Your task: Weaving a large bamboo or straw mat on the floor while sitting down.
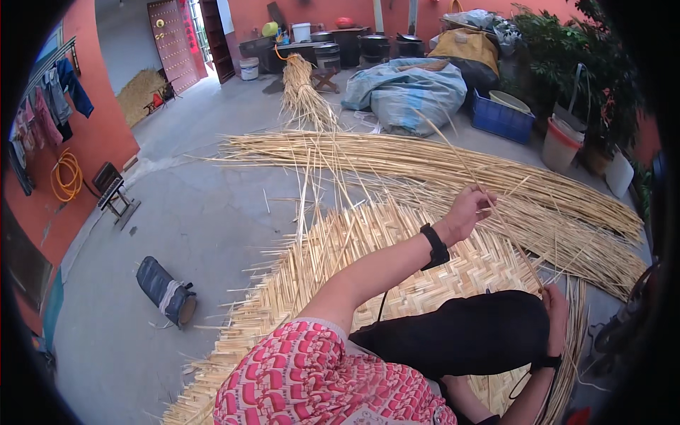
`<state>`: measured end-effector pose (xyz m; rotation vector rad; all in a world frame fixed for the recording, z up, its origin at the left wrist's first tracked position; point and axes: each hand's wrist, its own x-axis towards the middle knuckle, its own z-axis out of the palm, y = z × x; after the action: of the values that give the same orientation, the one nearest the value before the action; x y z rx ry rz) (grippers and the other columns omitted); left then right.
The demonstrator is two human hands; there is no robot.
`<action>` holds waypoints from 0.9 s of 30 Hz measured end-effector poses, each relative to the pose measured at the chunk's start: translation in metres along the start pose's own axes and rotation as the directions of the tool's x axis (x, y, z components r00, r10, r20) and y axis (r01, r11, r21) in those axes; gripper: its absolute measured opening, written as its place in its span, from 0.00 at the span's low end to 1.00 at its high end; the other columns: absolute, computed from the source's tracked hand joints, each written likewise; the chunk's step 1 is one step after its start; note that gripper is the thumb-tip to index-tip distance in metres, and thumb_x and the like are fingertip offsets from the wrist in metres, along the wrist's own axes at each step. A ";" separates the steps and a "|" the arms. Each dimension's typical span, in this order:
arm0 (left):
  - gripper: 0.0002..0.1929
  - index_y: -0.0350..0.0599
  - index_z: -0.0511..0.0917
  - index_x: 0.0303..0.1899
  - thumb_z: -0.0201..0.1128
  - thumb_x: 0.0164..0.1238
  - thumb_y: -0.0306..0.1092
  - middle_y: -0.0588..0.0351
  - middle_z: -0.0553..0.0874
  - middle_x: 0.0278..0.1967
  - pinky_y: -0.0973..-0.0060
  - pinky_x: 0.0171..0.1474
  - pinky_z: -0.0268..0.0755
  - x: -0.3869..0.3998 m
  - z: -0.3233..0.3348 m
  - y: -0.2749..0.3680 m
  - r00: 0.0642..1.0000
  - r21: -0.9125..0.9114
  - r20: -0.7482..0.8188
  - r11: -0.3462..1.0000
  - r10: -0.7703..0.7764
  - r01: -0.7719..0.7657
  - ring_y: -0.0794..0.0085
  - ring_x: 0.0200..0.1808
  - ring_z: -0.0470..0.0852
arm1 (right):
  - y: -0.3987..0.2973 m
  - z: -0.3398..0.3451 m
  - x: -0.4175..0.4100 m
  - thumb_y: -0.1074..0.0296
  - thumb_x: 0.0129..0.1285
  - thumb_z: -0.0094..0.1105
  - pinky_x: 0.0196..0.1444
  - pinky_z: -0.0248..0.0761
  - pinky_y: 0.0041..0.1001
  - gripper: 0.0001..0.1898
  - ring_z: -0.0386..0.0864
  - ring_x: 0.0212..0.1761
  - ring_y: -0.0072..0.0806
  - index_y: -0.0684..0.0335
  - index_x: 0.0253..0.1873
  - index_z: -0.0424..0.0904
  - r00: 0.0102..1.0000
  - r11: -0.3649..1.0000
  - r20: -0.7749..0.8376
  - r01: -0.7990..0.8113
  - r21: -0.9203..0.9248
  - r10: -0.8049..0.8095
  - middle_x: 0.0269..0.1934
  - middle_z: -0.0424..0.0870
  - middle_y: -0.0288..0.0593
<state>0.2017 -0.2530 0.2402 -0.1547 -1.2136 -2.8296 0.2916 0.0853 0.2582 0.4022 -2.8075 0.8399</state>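
One long thin reed point(461, 157) slants across the space between my two hands. My left hand point(470, 209) pinches it partway along, with the arm stretched out over a woven reed mat point(409, 284). Beside my bent knee, my right hand point(555, 311) holds the same reed near its lower end. The mat lies under and around me in a herringbone weave, and loose strip ends stick out along its left and far edges. My right palm is turned partly out of sight.
Beyond the mat lie long reeds in a thick pile point(425, 156) and a thinner layer point(574, 241). A tied reed bundle point(298, 87) leans behind them. A dark wrapped cylinder point(166, 291) rests on the concrete floor at left. Large sacks point(406, 95) and a blue crate point(502, 118) stand farther back.
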 end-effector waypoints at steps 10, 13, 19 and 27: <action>0.04 0.40 0.77 0.44 0.60 0.78 0.30 0.49 0.86 0.42 0.66 0.55 0.84 -0.003 0.022 -0.027 0.961 0.274 0.125 0.940 -0.245 0.204 0.61 0.49 0.89 | -0.038 0.026 0.004 0.66 0.64 0.65 0.44 0.74 0.36 0.11 0.83 0.42 0.42 0.61 0.49 0.79 0.982 0.980 -0.179 0.096 0.172 -0.065 0.40 0.83 0.46; 0.06 0.39 0.77 0.48 0.63 0.75 0.27 0.46 0.86 0.46 0.67 0.56 0.84 0.000 0.043 -0.055 0.938 0.247 0.231 0.948 -0.257 0.199 0.60 0.51 0.88 | -0.010 0.028 -0.001 0.66 0.67 0.63 0.42 0.74 0.35 0.08 0.82 0.40 0.41 0.62 0.46 0.80 0.968 0.986 -0.252 0.039 0.161 0.003 0.37 0.84 0.45; 0.09 0.37 0.76 0.48 0.65 0.70 0.19 0.45 0.86 0.45 0.71 0.51 0.88 0.016 0.053 -0.103 0.898 0.295 0.290 0.923 -0.332 0.246 0.59 0.50 0.89 | 0.045 0.039 -0.025 0.65 0.68 0.62 0.38 0.72 0.29 0.08 0.78 0.32 0.29 0.64 0.42 0.83 0.959 0.830 -0.069 -0.199 0.521 0.274 0.29 0.80 0.40; 0.05 0.41 0.79 0.47 0.63 0.75 0.27 0.50 0.87 0.46 0.72 0.54 0.87 0.088 0.181 -0.142 0.750 0.211 0.640 0.977 -0.167 0.037 0.64 0.52 0.88 | 0.081 -0.062 0.011 0.59 0.67 0.64 0.39 0.75 0.37 0.09 0.83 0.37 0.39 0.58 0.41 0.85 0.762 0.972 -0.634 -0.024 -0.234 -0.134 0.33 0.84 0.41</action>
<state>0.1138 -0.0258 0.2724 -1.1985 -1.6244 -2.8023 0.2623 0.1823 0.2706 0.1155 -2.1844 0.4949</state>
